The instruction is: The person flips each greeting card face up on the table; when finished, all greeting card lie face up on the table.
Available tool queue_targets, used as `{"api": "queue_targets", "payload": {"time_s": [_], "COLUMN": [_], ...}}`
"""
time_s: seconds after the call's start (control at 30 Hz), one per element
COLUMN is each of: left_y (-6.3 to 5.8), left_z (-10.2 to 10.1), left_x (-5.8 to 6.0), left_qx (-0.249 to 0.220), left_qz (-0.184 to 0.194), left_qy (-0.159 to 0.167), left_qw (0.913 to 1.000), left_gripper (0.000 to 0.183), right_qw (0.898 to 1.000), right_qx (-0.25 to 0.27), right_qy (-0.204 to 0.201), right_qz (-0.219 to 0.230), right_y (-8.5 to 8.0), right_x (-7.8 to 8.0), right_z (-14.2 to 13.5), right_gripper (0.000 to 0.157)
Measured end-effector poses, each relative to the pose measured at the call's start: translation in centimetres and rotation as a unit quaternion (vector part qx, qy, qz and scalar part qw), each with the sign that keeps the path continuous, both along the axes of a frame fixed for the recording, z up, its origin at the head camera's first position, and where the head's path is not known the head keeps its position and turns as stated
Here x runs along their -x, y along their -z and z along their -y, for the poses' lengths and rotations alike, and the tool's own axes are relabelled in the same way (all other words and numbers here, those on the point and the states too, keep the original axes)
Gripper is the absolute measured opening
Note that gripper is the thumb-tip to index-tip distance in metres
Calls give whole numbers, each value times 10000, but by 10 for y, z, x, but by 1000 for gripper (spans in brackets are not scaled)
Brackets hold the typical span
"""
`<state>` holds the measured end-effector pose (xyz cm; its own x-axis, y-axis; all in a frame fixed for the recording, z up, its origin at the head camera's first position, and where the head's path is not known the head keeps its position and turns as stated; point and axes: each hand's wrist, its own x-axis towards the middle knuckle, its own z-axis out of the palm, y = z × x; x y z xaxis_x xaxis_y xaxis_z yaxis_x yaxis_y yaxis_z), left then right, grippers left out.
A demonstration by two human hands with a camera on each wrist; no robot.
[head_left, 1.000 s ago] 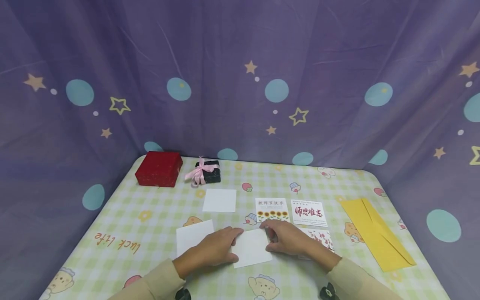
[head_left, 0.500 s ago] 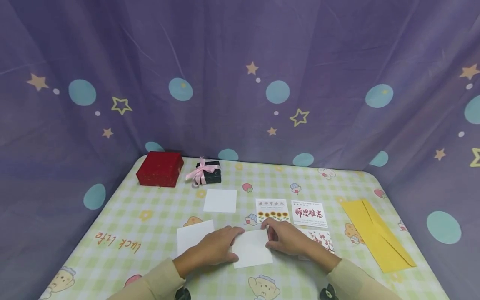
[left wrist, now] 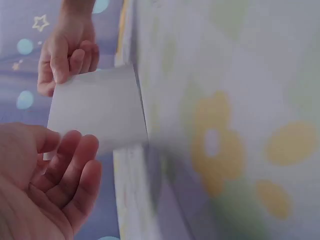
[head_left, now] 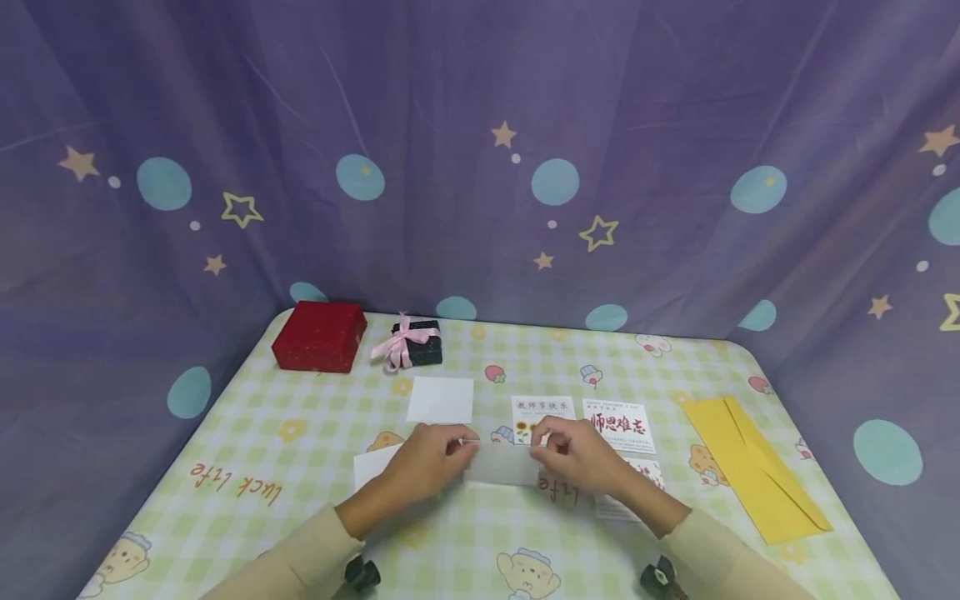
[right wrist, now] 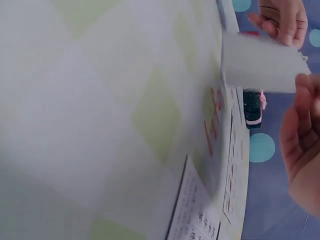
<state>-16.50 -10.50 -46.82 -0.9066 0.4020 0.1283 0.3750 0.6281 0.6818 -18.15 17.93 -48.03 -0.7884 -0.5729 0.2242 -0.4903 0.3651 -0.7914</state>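
Note:
Between my hands a plain white square card [head_left: 506, 464] stands tilted up off the tablecloth, its face toward me. My left hand [head_left: 431, 458] pinches its upper left corner with thumb and fingers. At the upper right corner the card is pinched by my right hand [head_left: 576, 454]. Both wrist views show the blank face of the card [left wrist: 97, 107] and the two grips on one edge. A second white card [head_left: 373, 465] lies partly behind my left hand. Beyond it is another blank card [head_left: 441, 400]. A sunflower card [head_left: 542, 406] lies behind my right hand, which partly covers it.
Right of the hands lie a card with red lettering [head_left: 618, 427] and a red-patterned card [head_left: 622, 508], partly under the right forearm. A yellow envelope [head_left: 757, 471] lies farther right. At the back left stand a red box [head_left: 318, 337] and a dark box with pink ribbon [head_left: 423, 350].
The white card lay flat between the hands before; now it is raised and tilted upright. Both hands have moved slightly away from me and lifted, uncovering tablecloth lettering.

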Motion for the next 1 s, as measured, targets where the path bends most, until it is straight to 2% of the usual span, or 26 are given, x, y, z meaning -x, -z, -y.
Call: {"api": "queue_targets", "payload": {"time_s": [0.1,0.23,0.33,0.5,0.57,0.67,0.8,1.0], "left_y": [-6,-11,-11,-12,-12,-12,-11,-7], "left_z": [1,0,-2,-2,-2,-3,-5,-7], "left_x": [3,5,7,9,10,10,11,12], "left_qx": [-405,-1019,-1321,-1256,-1221,-1238,-1252,-1236], "left_qz": [175,494,697,1046,1189,1445,1704,1779], "left_qy": [-128,-335,-266,150,270,368,411,425], "left_qw": [9989,9930,9884,9864,9850,9810,9765,9753], "left_gripper": [19,19,23,54,68,82,97,107], "right_qw": [9989,9960,9951,9951,9955,9960,9963,9957], "right_qx": [346,678,769,657,552,313,4,-64], "right_qy": [95,253,319,358,391,506,665,651], "right_qz": [310,529,542,646,670,665,549,652], "right_y": [-1,5,9,6,5,3,3,2], "right_x": [0,1,1,0,1,1,3,4], "right_z": [0,0,1,0,-1,-3,-5,-8], "right_gripper": [5,12,17,58,67,74,72,85]}}
